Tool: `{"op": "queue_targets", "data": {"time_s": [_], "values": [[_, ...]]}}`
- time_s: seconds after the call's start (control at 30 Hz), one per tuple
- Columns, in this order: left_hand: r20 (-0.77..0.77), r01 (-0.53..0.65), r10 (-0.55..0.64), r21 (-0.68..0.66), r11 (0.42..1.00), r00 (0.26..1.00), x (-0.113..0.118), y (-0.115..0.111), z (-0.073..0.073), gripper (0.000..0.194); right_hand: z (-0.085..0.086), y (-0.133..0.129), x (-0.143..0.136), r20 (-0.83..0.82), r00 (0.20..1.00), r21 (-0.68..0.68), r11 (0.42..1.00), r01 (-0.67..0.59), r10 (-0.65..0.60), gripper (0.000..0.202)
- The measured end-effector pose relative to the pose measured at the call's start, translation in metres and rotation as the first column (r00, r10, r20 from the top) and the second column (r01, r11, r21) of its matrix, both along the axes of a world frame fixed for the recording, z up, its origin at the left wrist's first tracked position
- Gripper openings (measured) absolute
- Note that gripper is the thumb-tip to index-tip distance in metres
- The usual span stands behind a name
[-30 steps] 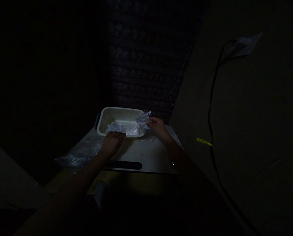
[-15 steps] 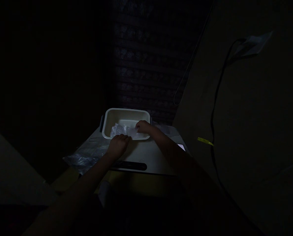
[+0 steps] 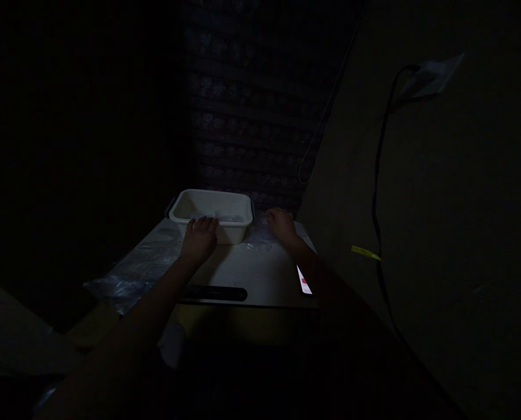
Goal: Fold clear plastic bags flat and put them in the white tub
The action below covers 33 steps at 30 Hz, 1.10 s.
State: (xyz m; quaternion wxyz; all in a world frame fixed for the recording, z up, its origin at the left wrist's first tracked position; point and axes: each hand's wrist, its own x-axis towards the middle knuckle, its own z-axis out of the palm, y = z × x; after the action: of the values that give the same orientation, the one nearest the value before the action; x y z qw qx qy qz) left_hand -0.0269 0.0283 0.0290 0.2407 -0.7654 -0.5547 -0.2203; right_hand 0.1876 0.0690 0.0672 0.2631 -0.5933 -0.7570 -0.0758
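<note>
A white rectangular tub [image 3: 229,233] with dark side handles stands on a small white table. My left hand [image 3: 199,238] is at its front rim, fingers bent over the edge and closed on it. Inside the tub lies crinkled clear plastic [image 3: 229,218], mostly hidden by the front wall. To the right of the tub, my right hand [image 3: 281,224] is over a clear plastic bag [image 3: 261,232] lying flat on the table. Its fingers are curled in; dim light hides what is between them.
More clear plastic [image 3: 129,286] hangs over the left edge of the white table [image 3: 260,280]. A lit phone [image 3: 304,281] lies near the right forearm. A dark slot [image 3: 220,293] runs along the front edge. A black cable [image 3: 376,192] with a yellow tag [image 3: 365,252] hangs along the right wall.
My right hand has left the inside of the tub and moved right to the plastic beside it. My left hand has come up onto the front rim. The view has shifted slightly.
</note>
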Motion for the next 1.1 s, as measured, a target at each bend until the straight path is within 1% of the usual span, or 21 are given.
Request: {"op": "queue_targets", "data": {"time_s": [0.1, 0.17, 0.23, 0.3, 0.37, 0.4, 0.47, 0.53, 0.6, 0.67, 0.77, 0.83, 0.9, 0.97, 1.03, 1.1], "values": [[0.02, -0.032, 0.031, 0.014, 0.999, 0.999, 0.005, 0.002, 0.001, 0.035, -0.014, -0.005, 0.017, -0.026, 1.0, -0.052, 0.999, 0.005, -0.006, 0.028], [0.023, -0.056, 0.055, 0.019, 0.998, 0.998, 0.006, 0.001, 0.002, 0.031, -0.015, -0.007, 0.015, -0.059, 0.998, -0.041, 0.998, -0.039, 0.037, 0.028], [0.017, -0.068, 0.068, 0.013, 0.998, 0.998, 0.006, 0.0, 0.003, 0.027, -0.009, -0.008, 0.004, -0.07, 0.99, -0.008, 0.992, -0.127, 0.126, 0.027], [-0.001, -0.064, 0.064, -0.001, 0.998, 0.998, 0.005, -0.002, 0.003, 0.025, -0.001, -0.008, -0.014, -0.035, 0.97, 0.011, 0.971, -0.241, 0.241, 0.033], [-0.024, -0.062, 0.062, -0.015, 0.998, 0.998, 0.004, -0.004, 0.002, 0.023, 0.004, -0.008, -0.034, 0.018, 0.945, -0.044, 0.945, -0.324, 0.325, 0.044], [-0.036, -0.064, 0.063, -0.024, 0.998, 0.997, 0.003, -0.005, 0.002, 0.023, 0.005, -0.007, -0.044, 0.047, 0.932, -0.081, 0.931, -0.355, 0.36, 0.046], [-0.054, -0.067, 0.065, -0.04, 0.997, 0.996, 0.001, -0.007, 0.001, 0.021, 0.004, -0.006, -0.06, 0.089, 0.92, -0.163, 0.917, -0.365, 0.382, 0.036], [-0.062, -0.06, 0.057, -0.054, 0.997, 0.996, 0.001, -0.01, 0.0, 0.02, 0.003, -0.003, -0.071, 0.129, 0.927, -0.216, 0.922, -0.322, 0.354, 0.023], [-0.065, -0.047, 0.042, -0.069, 0.997, 0.997, 0.0, -0.012, 0.0, 0.02, 0.004, 0.003, -0.077, 0.139, 0.948, -0.225, 0.941, -0.253, 0.288, 0.019], [-0.064, -0.032, 0.027, -0.082, 0.996, 0.998, 0.0, -0.014, -0.001, 0.019, 0.007, 0.011, -0.08, 0.097, 0.967, -0.242, 0.948, -0.207, 0.236, 0.019], [-0.063, -0.015, 0.008, -0.101, 0.995, 0.998, 0.0, -0.016, -0.001, 0.019, 0.015, 0.019, -0.083, 0.071, 0.972, -0.356, 0.916, -0.186, 0.224, 0.018], [-0.061, -0.014, 0.007, -0.114, 0.993, 0.998, 0.0, -0.016, -0.001, 0.019, 0.018, 0.021, -0.086, 0.135, 0.972, -0.391, 0.912, -0.126, 0.192, 0.019], [-0.057, -0.019, 0.012, -0.123, 0.992, 0.998, 0.001, -0.016, -0.002, 0.018, 0.017, 0.02, -0.089, 0.231, 0.962, -0.339, 0.939, -0.059, 0.143, 0.02], [-0.057, -0.017, 0.01, -0.134, 0.991, 0.998, 0.001, -0.016, -0.002, 0.018, 0.012, 0.017, -0.091, 0.321, 0.939, -0.248, 0.968, -0.039, 0.12, 0.02], [-0.066, 0.001, -0.011, -0.144, 0.99, 0.998, 0.001, -0.016, -0.002, 0.018, 0.006, 0.013, -0.089, 0.386, 0.914, -0.152, 0.986, -0.069, 0.124, 0.019], [-0.08, 0.026, -0.038, -0.146, 0.989, 0.996, 0.001, -0.015, -0.001, 0.018, 0.003, 0.01, -0.086, 0.404, 0.906, -0.06, 0.992, -0.107, 0.123, 0.02]]}}
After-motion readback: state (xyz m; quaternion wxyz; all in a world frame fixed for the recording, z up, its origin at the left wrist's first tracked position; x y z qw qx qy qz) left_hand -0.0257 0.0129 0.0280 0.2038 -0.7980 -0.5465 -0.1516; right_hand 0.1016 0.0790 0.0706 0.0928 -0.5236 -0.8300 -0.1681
